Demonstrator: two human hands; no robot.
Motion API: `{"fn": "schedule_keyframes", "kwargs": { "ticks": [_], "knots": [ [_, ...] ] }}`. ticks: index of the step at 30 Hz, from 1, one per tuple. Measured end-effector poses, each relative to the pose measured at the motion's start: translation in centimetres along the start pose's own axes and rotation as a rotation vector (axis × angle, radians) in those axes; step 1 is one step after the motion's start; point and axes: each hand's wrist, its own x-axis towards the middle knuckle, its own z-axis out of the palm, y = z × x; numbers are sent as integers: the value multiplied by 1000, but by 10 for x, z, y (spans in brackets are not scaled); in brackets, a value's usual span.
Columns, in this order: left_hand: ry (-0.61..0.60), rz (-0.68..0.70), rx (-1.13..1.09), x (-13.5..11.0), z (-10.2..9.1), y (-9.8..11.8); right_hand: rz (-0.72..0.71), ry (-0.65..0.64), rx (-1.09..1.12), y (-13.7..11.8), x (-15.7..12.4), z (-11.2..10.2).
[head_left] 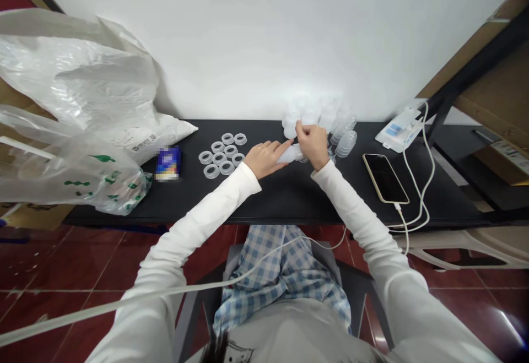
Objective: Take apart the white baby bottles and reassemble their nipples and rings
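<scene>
My left hand [264, 157] and my right hand [312, 144] meet over the middle of the black table [289, 198]. Between them lies a small translucent white bottle [290, 154], on its side; both hands grip it, the right at its far end. Several white plastic rings [222, 154] lie in a cluster on the table just left of my left hand. A pile of translucent bottles and clear caps [326, 120] stands against the wall just behind my right hand.
Large plastic bags [78, 109] fill the table's left end, with a small blue box [167, 163] beside them. A phone [385, 178] on a white cable lies to the right, near a white packet [400, 129]. A dark shelf frame [467, 76] rises at right.
</scene>
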Motion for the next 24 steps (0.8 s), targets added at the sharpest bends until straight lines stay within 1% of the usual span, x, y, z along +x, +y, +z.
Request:
{"fn": "schedule_keyframes", "kwargs": {
  "ticks": [1, 2, 3, 5, 6, 8, 9, 10, 11, 12, 13, 15, 16, 17, 18, 19, 21, 22, 23, 24],
  "knots": [
    [11, -5, 23, 0, 1, 0, 39, -45, 1, 1, 4, 0],
    [13, -20, -1, 1, 1, 0, 46, -85, 16, 1, 6, -2],
    [12, -49, -74, 1, 0, -1, 24, -113, 43, 2, 7, -4],
    [-27, -121, -351, 0, -4, -4, -107, -136, 121, 5, 2, -10],
    [-90, -147, -528, 0, -7, -6, -206, -134, 154, 7, -2, -12],
    [-278, -164, -829, 1, -13, -11, -402, -98, 177, 12, -15, -15],
    [-361, -152, -903, 1, -16, -12, -460, -64, 161, 14, -22, -15],
    [-408, -126, -908, 2, -17, -14, -473, -29, 126, 15, -28, -14],
    [-400, -92, -843, 4, -18, -14, -435, -6, 72, 16, -32, -12],
    [-342, -62, -715, 5, -18, -14, -351, 2, 4, 15, -34, -10],
    [-263, -38, -540, 7, -16, -13, -231, -13, -71, 12, -34, -7],
    [-134, -3, -148, 10, -12, -9, 36, -107, -204, 6, -29, -3],
    [-104, 10, 17, 10, -10, -6, 139, -168, -249, 2, -24, -2],
    [-92, 20, 140, 10, -8, -4, 211, -221, -279, 0, -19, -2],
    [-87, 27, 213, 10, -5, -2, 251, -268, -297, -2, -13, -2],
    [-82, 29, 244, 9, -4, -1, 264, -306, -306, -3, -9, -3],
    [-45, -3, 212, 7, -1, -3, 236, -352, -300, 0, -4, -6],
    [-27, -31, 149, 6, -1, -6, 189, -360, -277, 2, -4, -8],
    [-22, -56, 45, 5, -1, -10, 111, -350, -235, 5, -6, -10],
    [-43, -71, -97, 4, -2, -13, -1, -319, -179, 8, -9, -12]
  ]
}}
